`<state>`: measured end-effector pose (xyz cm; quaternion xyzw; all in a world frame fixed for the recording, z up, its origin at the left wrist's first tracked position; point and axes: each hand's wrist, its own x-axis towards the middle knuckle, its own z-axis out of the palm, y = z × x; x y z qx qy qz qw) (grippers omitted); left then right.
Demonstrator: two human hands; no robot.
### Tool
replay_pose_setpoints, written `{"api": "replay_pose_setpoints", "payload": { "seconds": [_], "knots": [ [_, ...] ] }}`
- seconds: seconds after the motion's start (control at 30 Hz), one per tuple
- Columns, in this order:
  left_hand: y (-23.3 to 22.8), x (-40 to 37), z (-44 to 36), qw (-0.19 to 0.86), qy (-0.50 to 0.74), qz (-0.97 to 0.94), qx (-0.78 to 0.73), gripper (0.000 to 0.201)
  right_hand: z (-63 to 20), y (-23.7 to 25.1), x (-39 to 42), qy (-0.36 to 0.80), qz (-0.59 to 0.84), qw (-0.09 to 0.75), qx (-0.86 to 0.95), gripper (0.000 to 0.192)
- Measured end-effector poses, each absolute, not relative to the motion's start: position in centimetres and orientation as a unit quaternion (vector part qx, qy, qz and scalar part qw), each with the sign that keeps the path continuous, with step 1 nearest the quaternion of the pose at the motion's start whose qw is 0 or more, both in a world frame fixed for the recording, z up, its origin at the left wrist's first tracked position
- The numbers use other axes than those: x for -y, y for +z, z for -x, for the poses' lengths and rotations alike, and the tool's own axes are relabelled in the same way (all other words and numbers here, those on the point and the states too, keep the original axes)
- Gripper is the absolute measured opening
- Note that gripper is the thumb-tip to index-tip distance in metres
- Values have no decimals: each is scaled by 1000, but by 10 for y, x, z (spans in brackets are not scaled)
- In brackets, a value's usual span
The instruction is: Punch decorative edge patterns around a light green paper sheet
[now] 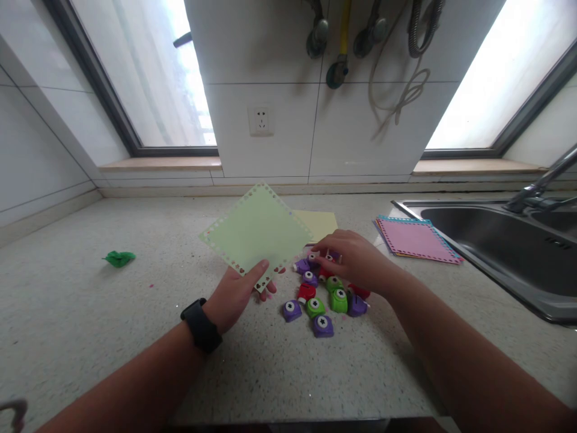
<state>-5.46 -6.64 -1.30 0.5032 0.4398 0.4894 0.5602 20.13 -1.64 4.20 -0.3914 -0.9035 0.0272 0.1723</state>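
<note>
Green sheet [256,231] is up off the counter [90,325], pinched at its near corner by the left hand [237,294]; right hand [354,260] hovers palm-down, fingers loosely curled, touching the small punches [322,294].

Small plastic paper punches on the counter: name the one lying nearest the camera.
The purple paper punch with a white star mark; it sits at the cluster's front edge, below the green ones.

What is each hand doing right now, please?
Left hand: closed on the green paper sheet, held up.
Right hand: fingers curled over the small craft punches; grip cannot be told.
</note>
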Motion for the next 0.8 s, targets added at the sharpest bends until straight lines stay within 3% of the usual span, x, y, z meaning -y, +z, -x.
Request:
{"api": "replay_pose_setpoints", "payload": {
  "seconds": [0.2,0.37,0.8],
  "knots": [
    [-12,66,52,552,506,-488,-448,42,-206,49,19,107,377,194,899,12],
    [-10,66,51,548,508,-490,-450,42,-200,55,31,228,255,118,932,16],
    [-11,67,52,561,496,-490,-447,37,-191,55,46,175,225,45,957,15]
  ]
}}
